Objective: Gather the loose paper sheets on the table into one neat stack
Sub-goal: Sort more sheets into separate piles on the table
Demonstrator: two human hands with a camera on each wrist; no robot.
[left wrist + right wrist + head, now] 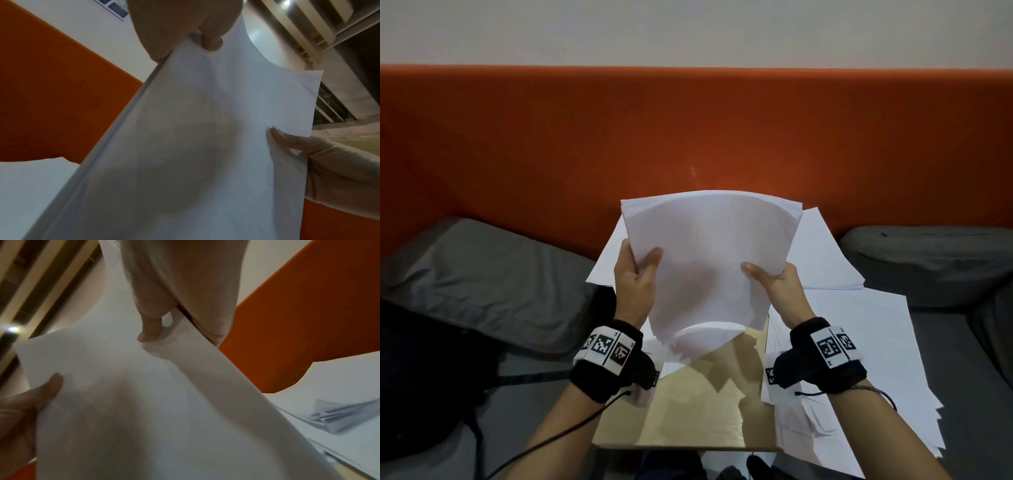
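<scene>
A bundle of white paper sheets (709, 260) stands upright above the small table (688, 411), bowed at the top, its lower edge near the tabletop. My left hand (637, 277) grips the bundle's left side, thumb on the front. My right hand (774, 284) grips the right side the same way. The left wrist view shows the bundle (195, 146) from below with my left hand (185, 32) at its top edge and the right thumb at its side. In the right wrist view my right hand (164, 313) pinches the bundle (144, 402).
More white sheets lie fanned on the table behind the bundle (822, 253) and in a spread pile at the right (866, 359). Grey cushions (482, 274) flank the table against an orange backrest (688, 137). A black bag (424, 377) sits at the left.
</scene>
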